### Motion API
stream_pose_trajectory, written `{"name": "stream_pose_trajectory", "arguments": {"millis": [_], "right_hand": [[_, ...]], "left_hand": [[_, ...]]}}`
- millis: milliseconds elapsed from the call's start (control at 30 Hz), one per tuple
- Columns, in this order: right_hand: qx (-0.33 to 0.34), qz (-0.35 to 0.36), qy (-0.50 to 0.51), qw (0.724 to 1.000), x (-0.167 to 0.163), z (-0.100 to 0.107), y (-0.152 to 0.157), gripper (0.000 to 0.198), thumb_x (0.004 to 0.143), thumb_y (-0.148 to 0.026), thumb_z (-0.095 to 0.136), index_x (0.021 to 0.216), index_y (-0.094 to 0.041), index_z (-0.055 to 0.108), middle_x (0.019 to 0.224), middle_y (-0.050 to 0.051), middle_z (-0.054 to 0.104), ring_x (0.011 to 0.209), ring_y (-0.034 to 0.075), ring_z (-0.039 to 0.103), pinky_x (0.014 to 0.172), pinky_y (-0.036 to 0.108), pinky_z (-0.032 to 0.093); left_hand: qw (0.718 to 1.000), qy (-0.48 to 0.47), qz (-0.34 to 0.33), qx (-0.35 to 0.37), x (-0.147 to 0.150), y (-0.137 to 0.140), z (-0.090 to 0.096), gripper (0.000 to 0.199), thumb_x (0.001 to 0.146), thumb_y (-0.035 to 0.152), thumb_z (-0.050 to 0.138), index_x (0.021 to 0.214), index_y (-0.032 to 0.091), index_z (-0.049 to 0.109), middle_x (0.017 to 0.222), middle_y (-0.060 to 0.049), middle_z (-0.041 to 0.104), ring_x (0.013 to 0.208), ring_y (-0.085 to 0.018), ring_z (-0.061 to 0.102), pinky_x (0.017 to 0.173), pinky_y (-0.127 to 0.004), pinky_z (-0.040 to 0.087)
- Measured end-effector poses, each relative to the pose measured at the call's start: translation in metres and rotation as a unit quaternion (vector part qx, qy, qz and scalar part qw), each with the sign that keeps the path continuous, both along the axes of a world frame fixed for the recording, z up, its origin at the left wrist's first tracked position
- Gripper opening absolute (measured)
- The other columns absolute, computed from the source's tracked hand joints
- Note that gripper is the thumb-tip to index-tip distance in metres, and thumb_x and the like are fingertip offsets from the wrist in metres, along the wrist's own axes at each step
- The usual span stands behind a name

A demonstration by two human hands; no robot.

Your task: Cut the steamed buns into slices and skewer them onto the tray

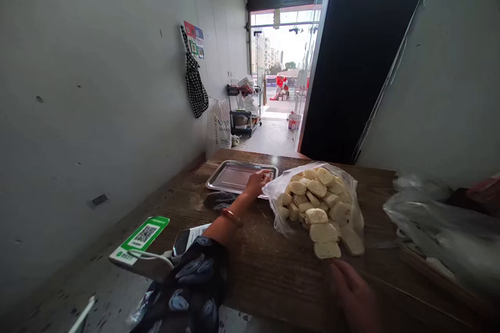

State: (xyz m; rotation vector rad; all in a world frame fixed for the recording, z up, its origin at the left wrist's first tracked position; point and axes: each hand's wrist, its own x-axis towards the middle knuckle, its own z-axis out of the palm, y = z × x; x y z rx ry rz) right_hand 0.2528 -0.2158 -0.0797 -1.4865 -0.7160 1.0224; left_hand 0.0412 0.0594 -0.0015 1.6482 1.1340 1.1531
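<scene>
A clear plastic bag (279,218) lies on its side on the wooden table, full of pale, thick, rounded slices (300,200) that look like bread or dough. Its mouth faces me. Three slices (324,232) line up in a row towards me at the opening. My left hand (258,182) reaches over a metal tray (230,177), fingers curled at the bag's left edge. Close to the nearest slice is my right hand (351,291), blurred, with its fingertips beside that slice. Whether it grips anything is not clear.
A dark cloth (221,200) lies below the tray. A green QR-code card (146,234) and a white cable (150,255) are at the left edge. More plastic bags (437,223) lie right. A loaded cart (244,106) stands near the doorway.
</scene>
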Motion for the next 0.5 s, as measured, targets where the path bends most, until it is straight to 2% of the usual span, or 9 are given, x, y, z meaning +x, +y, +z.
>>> {"name": "stream_pose_trajectory", "arguments": {"millis": [100,133,200,300,400,500], "right_hand": [[-0.006,-0.030,-0.040,0.999,-0.002,0.009,-0.002,0.061,0.061,-0.072,0.077,0.090,-0.018,0.076,0.056,-0.002,0.060,0.050,0.015,0.048,0.046,0.026,0.040],[-0.001,-0.033,-0.056,0.998,-0.004,0.015,-0.003,0.060,0.062,-0.071,0.076,0.090,-0.018,0.076,0.056,-0.002,0.060,0.050,0.015,0.050,0.047,0.026,0.042],[0.016,-0.023,-0.089,0.996,-0.011,0.034,0.001,0.054,0.064,-0.067,0.076,0.087,-0.018,0.076,0.055,-0.001,0.060,0.053,0.016,0.053,0.050,0.027,0.044],[0.069,-0.001,-0.130,0.989,-0.030,0.070,0.021,0.044,0.071,-0.061,0.074,0.084,-0.018,0.075,0.052,-0.003,0.055,0.051,0.015,0.049,0.048,0.027,0.040],[0.129,0.105,-0.062,0.984,-0.061,0.101,0.066,0.041,0.080,-0.057,0.072,0.094,-0.018,0.074,0.054,-0.005,0.054,0.048,0.011,0.043,0.046,0.024,0.034],[0.174,0.230,0.066,0.955,-0.100,0.113,0.128,0.037,0.083,-0.052,0.074,0.097,-0.018,0.072,0.055,-0.006,0.053,0.045,0.008,0.037,0.041,0.021,0.027]], "left_hand": [[0.995,-0.083,0.055,0.026,-0.009,-0.021,0.007,0.035,0.088,0.038,0.057,0.114,0.015,0.064,0.080,-0.005,0.071,0.060,-0.014,0.062,0.058,-0.024,0.048],[0.986,-0.144,0.073,0.038,-0.011,-0.030,0.008,0.038,0.089,0.041,0.056,0.116,0.015,0.062,0.081,-0.005,0.070,0.057,-0.013,0.061,0.056,-0.025,0.048],[0.963,-0.244,0.097,0.055,-0.013,-0.048,0.007,0.038,0.089,0.045,0.059,0.112,0.015,0.061,0.077,-0.002,0.068,0.054,-0.012,0.060,0.054,-0.024,0.047],[0.941,-0.310,0.123,0.061,-0.018,-0.068,0.002,0.037,0.087,0.047,0.062,0.107,0.015,0.061,0.072,0.001,0.064,0.050,-0.010,0.057,0.051,-0.022,0.046],[0.923,-0.338,0.169,0.072,-0.029,-0.073,0.000,0.035,0.087,0.046,0.062,0.106,0.016,0.061,0.071,0.002,0.062,0.050,-0.008,0.055,0.051,-0.021,0.045],[0.908,-0.346,0.213,0.101,-0.041,-0.069,0.001,0.033,0.089,0.045,0.061,0.106,0.017,0.061,0.074,0.002,0.062,0.053,-0.008,0.055,0.052,-0.021,0.046]]}}
